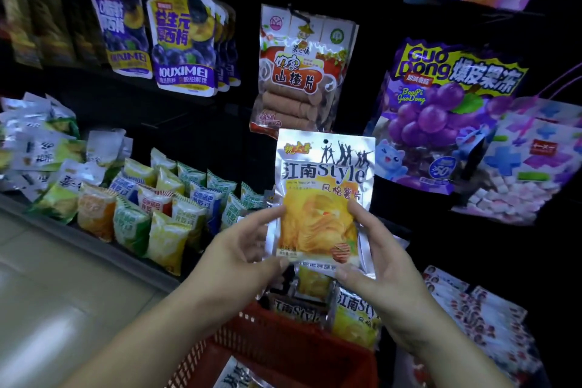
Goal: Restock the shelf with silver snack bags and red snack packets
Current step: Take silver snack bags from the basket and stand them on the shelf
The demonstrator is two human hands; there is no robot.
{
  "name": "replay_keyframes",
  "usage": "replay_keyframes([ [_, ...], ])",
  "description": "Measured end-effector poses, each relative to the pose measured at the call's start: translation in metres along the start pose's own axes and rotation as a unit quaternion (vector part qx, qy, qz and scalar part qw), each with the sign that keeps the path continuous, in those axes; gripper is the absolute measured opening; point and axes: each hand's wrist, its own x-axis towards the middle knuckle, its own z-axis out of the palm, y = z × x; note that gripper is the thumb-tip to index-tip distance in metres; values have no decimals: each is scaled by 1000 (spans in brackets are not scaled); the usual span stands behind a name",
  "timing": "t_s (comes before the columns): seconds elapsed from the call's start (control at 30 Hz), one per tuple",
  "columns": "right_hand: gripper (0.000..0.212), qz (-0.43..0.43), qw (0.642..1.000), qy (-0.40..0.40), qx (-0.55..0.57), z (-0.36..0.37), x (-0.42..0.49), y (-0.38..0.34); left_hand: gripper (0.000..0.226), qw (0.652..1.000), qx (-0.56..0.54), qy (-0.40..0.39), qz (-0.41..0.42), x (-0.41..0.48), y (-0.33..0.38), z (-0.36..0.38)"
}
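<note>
- Your left hand (pixel 242 249): thumb and fingers curled, pinching the lower left edge of the silver snack bag (pixel 324 192).
- Your right hand (pixel 378 264): thumb on the front of the same bag at its lower right, fingers wrapped under the bottom corner.
- Silver snack bag: one unit, held upright between both hands in front of the dark shelving, printed face toward you, yellow chip picture in the middle; it sits above the basket and touches no shelf.
- Red basket (pixel 283 334): near, directly below your hands, of plastic lattice.
- Spare silver bags (pixel 356 315): several of the same print, standing in the basket just beneath the held bag.
- Small mixed packets (pixel 141 208): yellow, green, blue and orange, in rows on the low shelf to the left.
- White-and-green packets (pixel 37 142): heaped at the far left of that shelf.
- Purple plum bags (pixel 182 44): hanging in a row, upper left.
- Hawthorn slice bag (pixel 302 72): hanging just above the held bag.
- Grape jelly bag (pixel 441 113): hanging to the right.
- White packets with red marks (pixel 478 318): stacked low at the right, near the basket.
</note>
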Motion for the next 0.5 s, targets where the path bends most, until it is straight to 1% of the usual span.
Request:
replay_keyframes([
  [0.03,87,2,1000,-17,-5,-1,-1,-1,76,1000,-12,2,4,1,-1,-3],
  [0.13,94,35,998,-28,-44,0,-2,-1,82,999,-12,-43,13,0,-6,-6],
  [0.2,91,56,995,-25,-85,4,-1,2,74,999,6,-18,27,-1,-7,-2],
  [0.27,80,58,989,20,-131,9,0,8,66,998,18,32,47,-2,-10,3],
  [0.33,68,43,981,84,-167,12,1,13,65,997,22,59,53,-3,-13,8],
  [0.37,60,25,979,103,-175,13,1,12,64,996,25,67,59,-5,-15,10],
  [0.4,54,8,982,107,-153,16,0,10,62,993,47,75,78,-7,-16,13],
  [0.43,49,4,991,98,-86,19,-1,7,58,987,86,82,108,-8,-17,15],
  [0.47,47,17,997,79,3,23,-2,2,55,977,127,83,149,-10,-16,19],
  [0.5,48,46,993,60,92,27,-1,-2,50,966,161,75,189,-13,-15,24],
])
